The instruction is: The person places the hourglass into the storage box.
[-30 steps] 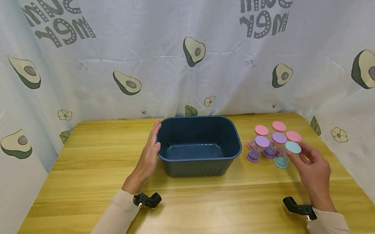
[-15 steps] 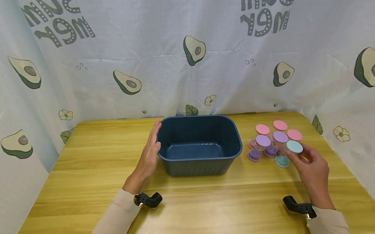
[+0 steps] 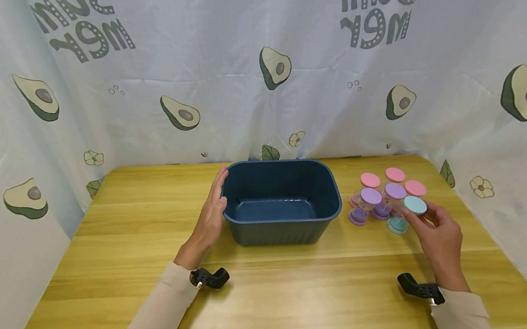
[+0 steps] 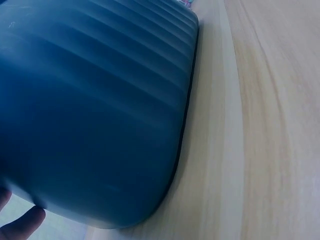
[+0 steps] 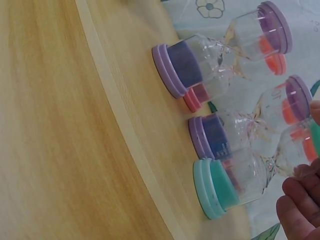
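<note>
A dark blue plastic bin [image 3: 279, 236] stands on the wooden table. My left hand [image 3: 209, 221] rests against the bin's left end with its fingers straight; the left wrist view catches fingertips [image 4: 29, 222] at the bin's edge. To the right of the bin, my right hand [image 3: 440, 240] pinches a teal hourglass [image 5: 210, 187] by its upper part, between thumb and fingers. This hourglass stands upright, its base apparently on the table. Close by it stand two purple hourglasses [image 3: 358, 217] and several pink-capped hourglasses [image 3: 370, 180], partly hidden behind them.
The wooden table [image 3: 286, 304] extends in front of the bin and to its left. Behind the table hangs a pale curtain [image 3: 227, 61] with avocado prints, which also runs down both sides. Each wrist carries a black camera mount [image 3: 418, 289].
The head view has shifted very slightly, so the scene sits a little higher. Both hands, the bin and the hourglasses keep their places.
</note>
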